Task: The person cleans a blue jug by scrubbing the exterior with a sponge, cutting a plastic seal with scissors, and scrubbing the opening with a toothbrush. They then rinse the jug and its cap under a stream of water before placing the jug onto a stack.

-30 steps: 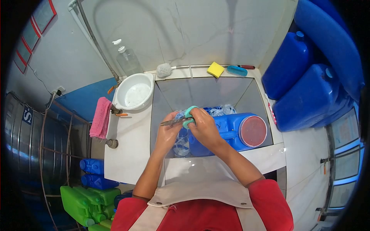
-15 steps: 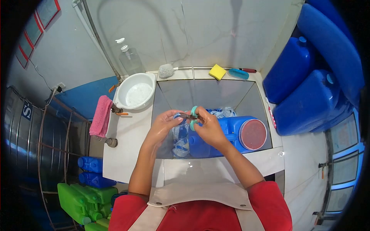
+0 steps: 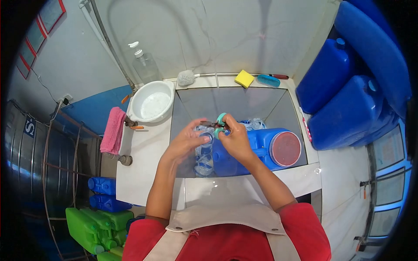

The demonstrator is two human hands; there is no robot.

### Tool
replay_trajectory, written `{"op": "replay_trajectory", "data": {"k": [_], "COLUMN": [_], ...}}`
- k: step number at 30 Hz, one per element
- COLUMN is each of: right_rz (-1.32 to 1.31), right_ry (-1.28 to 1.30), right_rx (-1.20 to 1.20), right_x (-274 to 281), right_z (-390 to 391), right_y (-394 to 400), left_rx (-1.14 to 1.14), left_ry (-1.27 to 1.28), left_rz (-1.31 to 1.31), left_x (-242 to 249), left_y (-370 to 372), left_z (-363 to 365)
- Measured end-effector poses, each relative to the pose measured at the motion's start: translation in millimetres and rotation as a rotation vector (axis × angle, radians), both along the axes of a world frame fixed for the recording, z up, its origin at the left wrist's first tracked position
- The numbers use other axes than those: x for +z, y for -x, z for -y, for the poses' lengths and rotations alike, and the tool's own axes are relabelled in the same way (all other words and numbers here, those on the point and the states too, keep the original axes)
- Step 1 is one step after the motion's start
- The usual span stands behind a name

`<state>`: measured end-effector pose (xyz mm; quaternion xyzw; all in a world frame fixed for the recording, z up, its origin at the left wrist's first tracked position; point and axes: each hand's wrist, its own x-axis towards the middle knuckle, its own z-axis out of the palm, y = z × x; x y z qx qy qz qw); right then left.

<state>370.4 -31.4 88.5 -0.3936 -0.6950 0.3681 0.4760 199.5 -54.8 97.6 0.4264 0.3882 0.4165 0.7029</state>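
My right hand [image 3: 235, 139] grips a pair of scissors [image 3: 220, 124] by the teal handles, over the sink basin. The dark blades point left toward my left hand [image 3: 185, 142]. That hand has its thumb and index finger apart, and I see nothing held between them. Below the hands, a blue water jug [image 3: 257, 141] with a round reddish lid lies in the grey basin [image 3: 200, 102]. Crumpled clear plastic with blue and white parts [image 3: 203, 158] lies beside the jug, partly hidden by my left hand. More of it [image 3: 254, 125] shows behind the jug.
Left of the basin stand a white tub [image 3: 153, 102] and a pump bottle [image 3: 146, 65]. A scrub brush [image 3: 186, 78], yellow sponge [image 3: 244, 78] and blue brush [image 3: 268, 80] line the back ledge. Large blue jugs [image 3: 342, 113] stand right; a pink cloth [image 3: 114, 130] hangs left.
My left hand's fingers have parted from the small blue piece they pinched at the scissor tips. The scissors stay in my right hand, nearly in place.
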Motion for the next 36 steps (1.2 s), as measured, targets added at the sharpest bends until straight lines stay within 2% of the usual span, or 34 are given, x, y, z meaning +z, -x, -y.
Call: {"op": "replay_trajectory", "data": {"k": [2,3,5,6,8,10,12,13,16,17,19,22,26,28,30,31,33,34,36], "right_rz": [0.029,0.077,0.165,0.164,0.06,0.121,0.175,0.172,0.257,0.239,0.216,0.221,0.33,0.383,0.654,0.653,0.893,0.891,0.805], "right_ry": [0.012,-0.05,-0.149,-0.148,-0.019,0.034,-0.141,-0.14,-0.109,-0.171,-0.239,-0.142,-0.138,-0.131,-0.156,-0.156,0.051,0.047,0.043], "right_rx": [-0.003,0.046,0.079,0.079,-0.085,-0.116,-0.086,-0.087,-0.095,-0.138,-0.172,-0.141,-0.191,-0.227,-0.336,-0.333,-0.396,-0.391,-0.287], "right_x": [3,4,-2,-5,-1,5,-9,-13,-19,-19,-18,-4,-7,-10,-12,-14,-15,-18,-16], "right_z": [3,8,9,2,-19,-28,-39,-45,-58,-61,-64,-56,-62,-69,-74,-76,-80,-80,-70], "right_y": [1,3,7,6,2,0,8,8,9,8,5,-2,-15,-25,-40,-45,-51,-52,-53], "left_rx": [0.275,0.278,0.406,0.406,0.223,0.21,0.013,-0.034,-0.057,-0.051,0.012,0.074,0.159,0.279,0.319,0.361,0.361,0.354,0.351], "left_ry": [-0.004,-0.01,0.063,0.064,0.082,0.12,0.189,0.189,0.232,0.23,0.216,0.162,0.13,0.14,0.128,0.118,0.077,0.036,0.024], "left_rz": [0.028,0.029,0.274,0.273,0.286,0.271,0.301,0.357,0.459,0.459,0.638,0.686,0.638,0.617,0.531,0.446,0.364,0.283,0.331], "left_x": [-2,-7,-18,-20,-23,-22,-26,-31,-47,-45,-37,-64,-56,-54,-51,-50,-48,-45,-38], "left_y": [5,4,2,2,-2,-8,-8,-10,-5,-4,1,14,12,11,11,11,14,15,14], "left_z": [-6,-11,-14,-12,-5,0,2,5,3,5,7,0,-3,-5,-6,-5,-3,-2,-5]}}
